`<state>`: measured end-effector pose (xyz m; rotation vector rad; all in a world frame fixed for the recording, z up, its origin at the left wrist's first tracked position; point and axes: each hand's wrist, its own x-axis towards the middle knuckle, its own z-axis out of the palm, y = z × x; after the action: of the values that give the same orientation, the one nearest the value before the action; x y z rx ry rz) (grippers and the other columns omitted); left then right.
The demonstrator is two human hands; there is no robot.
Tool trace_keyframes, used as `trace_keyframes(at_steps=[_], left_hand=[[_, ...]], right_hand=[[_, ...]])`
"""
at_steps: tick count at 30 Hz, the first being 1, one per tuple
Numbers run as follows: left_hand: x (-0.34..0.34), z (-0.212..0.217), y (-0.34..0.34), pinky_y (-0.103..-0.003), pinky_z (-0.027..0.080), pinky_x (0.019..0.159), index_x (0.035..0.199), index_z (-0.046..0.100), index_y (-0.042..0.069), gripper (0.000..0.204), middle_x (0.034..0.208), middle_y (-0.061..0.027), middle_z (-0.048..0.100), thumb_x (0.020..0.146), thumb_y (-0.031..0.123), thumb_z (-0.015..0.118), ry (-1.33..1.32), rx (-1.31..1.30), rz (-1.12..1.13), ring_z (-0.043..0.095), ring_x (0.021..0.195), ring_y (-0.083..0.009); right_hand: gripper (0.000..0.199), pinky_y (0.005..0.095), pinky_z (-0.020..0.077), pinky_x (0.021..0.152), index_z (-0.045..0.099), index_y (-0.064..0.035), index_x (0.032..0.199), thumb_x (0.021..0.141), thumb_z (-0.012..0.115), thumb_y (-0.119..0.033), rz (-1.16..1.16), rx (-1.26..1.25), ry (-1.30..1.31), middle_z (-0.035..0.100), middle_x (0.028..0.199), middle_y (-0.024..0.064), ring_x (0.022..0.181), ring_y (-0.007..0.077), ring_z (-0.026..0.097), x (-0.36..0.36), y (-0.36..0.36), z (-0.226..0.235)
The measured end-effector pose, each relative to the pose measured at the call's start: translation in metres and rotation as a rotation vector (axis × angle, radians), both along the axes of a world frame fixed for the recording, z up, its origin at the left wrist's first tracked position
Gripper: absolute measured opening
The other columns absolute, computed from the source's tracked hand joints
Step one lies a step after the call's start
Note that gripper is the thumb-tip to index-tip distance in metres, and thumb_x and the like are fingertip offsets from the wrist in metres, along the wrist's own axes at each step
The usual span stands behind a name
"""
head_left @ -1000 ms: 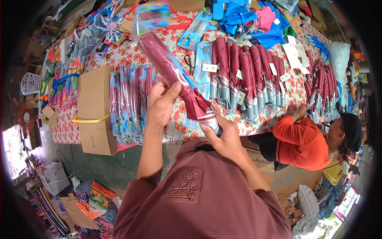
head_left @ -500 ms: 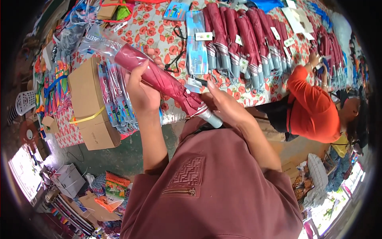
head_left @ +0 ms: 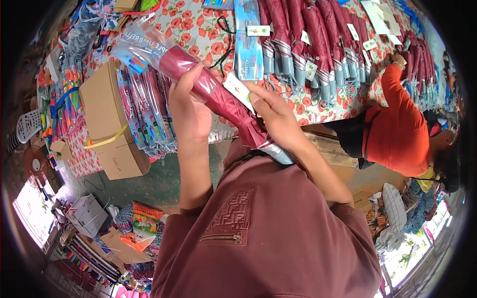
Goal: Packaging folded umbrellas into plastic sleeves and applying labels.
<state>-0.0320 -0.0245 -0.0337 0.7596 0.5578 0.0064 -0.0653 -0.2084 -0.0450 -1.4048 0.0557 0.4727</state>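
Observation:
A folded maroon umbrella (head_left: pixel 223 107) slants in front of me, its grey handle end near my shirt. Its far end sits inside a clear printed plastic sleeve (head_left: pixel 144 45) that extends past the tip. My left hand (head_left: pixel 191 109) is wrapped round the sleeved part, thumb on top. Against the middle of the umbrella, my right hand (head_left: pixel 276 116) pinches a white tag (head_left: pixel 239 92) between thumb and fingers. The tag lies flat over the maroon cloth, facing up. My right palm hides part of the umbrella near its handle.
Several maroon umbrellas (head_left: pixel 323 39) with tags lie in a row on the poppy-patterned tablecloth (head_left: pixel 186 17). Flat blue sleeves (head_left: pixel 249 59) lie beside them. At left, a cardboard box (head_left: pixel 107 124) stands by packed umbrellas (head_left: pixel 149 111). A person in orange (head_left: pixel 397 134) works at right.
My right hand has moved up from beside the handle end and now holds the tag, turned flat over the umbrella. The sleeved umbrella has shifted slightly right. The person at right has reached farther out.

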Motion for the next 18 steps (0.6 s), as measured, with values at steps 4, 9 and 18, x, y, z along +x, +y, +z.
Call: trace_keyframes(at_steps=[4, 9, 18], left_hand=[[0.002, 0.001, -0.004, -0.033, 0.052, 0.079, 0.118, 0.058, -0.001, 0.027, 0.104, -0.0129, 0.067, 0.093, 0.009, 0.061, 0.076, 0.024, -0.018, 0.066, 0.085, -0.0207], [0.003, 0.005, -0.004, -0.033, 0.053, 0.080, 0.119, 0.058, -0.002, 0.028, 0.103, -0.0122, 0.068, 0.096, 0.014, 0.060, 0.099, 0.051, -0.138, 0.067, 0.086, -0.0215], [-0.002, 0.019, -0.025, -0.033, 0.054, 0.081, 0.123, 0.056, -0.003, 0.035, 0.103, -0.0119, 0.068, 0.103, 0.026, 0.055, -0.019, 0.030, -0.139, 0.068, 0.090, -0.0221]], right_hand=[[0.033, 0.0273, 0.0484, 0.080, 0.061, 0.0036, 0.132, 0.102, 0.056, -0.010, -0.008, -0.127, -0.277, 0.067, 0.093, 0.0077, 0.083, 0.0177, 0.059, -0.006, 0.007, -0.003], [0.037, 0.0289, 0.0490, 0.076, 0.060, 0.0031, 0.134, 0.100, 0.060, -0.012, 0.102, -0.226, -0.376, 0.068, 0.089, 0.0080, 0.077, 0.0197, 0.059, 0.000, -0.004, 0.004], [0.039, 0.0302, 0.0466, 0.062, 0.064, 0.0052, 0.128, 0.096, 0.068, -0.016, 0.265, -0.366, 0.010, 0.070, 0.083, 0.0077, 0.065, 0.0161, 0.054, 0.006, -0.012, 0.051]])
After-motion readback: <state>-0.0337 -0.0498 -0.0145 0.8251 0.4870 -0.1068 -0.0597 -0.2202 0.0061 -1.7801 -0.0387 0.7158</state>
